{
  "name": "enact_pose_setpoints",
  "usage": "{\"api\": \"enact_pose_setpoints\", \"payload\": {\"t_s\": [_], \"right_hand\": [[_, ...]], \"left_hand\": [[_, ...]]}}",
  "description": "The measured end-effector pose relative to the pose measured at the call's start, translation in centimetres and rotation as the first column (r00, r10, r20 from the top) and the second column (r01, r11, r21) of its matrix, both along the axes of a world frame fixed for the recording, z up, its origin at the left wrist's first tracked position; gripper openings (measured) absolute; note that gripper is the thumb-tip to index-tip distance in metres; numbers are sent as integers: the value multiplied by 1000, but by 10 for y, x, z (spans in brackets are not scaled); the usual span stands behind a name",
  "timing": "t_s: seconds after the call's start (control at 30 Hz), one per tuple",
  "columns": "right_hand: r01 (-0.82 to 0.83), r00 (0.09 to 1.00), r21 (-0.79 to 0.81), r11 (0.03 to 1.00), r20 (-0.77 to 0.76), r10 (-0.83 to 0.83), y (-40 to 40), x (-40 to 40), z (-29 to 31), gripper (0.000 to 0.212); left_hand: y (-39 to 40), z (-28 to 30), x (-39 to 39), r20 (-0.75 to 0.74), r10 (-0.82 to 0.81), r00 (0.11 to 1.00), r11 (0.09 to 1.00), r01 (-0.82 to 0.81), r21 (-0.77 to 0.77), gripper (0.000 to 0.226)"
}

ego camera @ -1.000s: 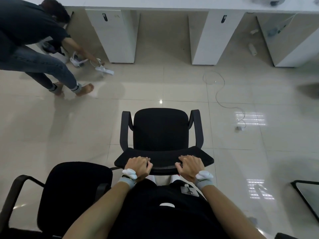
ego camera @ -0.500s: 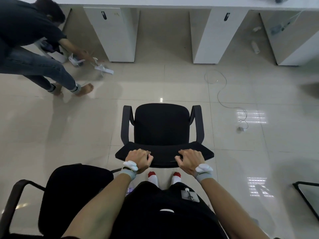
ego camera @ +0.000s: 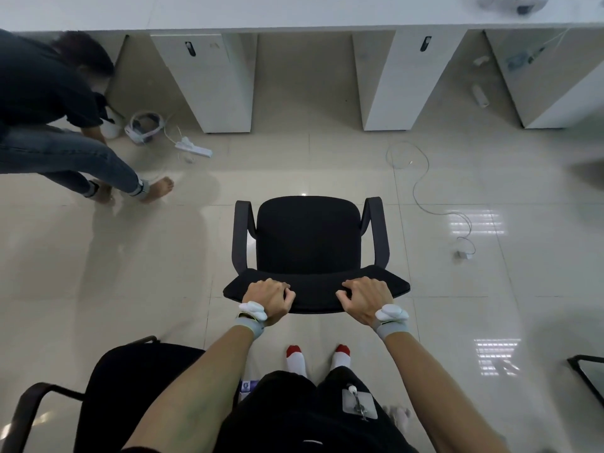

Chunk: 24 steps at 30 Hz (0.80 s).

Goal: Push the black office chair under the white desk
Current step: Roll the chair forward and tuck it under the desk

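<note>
The black office chair stands on the tiled floor in the middle of the view, its seat facing the white desk that runs along the top. My left hand grips the left part of the backrest's top edge, and my right hand grips the right part. Both arms are stretched forward. Open floor lies between the chair's front and the gap under the desk between two white pedestals.
A person crouches at the left near a headset and a power strip. A white cable with an adapter trails right of the chair. Another black chair stands at my lower left; a dark frame sits at the right edge.
The chair has rolled forward, away from me and toward the desk. My arms have stretched out and my feet now show behind it. The crouching person has shifted a little.
</note>
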State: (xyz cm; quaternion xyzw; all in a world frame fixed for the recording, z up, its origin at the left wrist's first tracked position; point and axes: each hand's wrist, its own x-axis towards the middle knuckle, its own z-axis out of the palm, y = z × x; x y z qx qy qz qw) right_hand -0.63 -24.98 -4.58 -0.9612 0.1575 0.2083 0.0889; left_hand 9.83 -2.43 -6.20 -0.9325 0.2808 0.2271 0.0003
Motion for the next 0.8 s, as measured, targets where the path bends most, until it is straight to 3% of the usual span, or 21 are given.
{"api": "enact_pose_setpoints", "payload": {"t_s": [0.8], "right_hand": [[2, 999, -48, 999, 52, 1, -79, 186, -12, 49]], "left_hand": [[-78, -4, 189, 77, 9, 997, 1000, -8, -17, 47]]}}
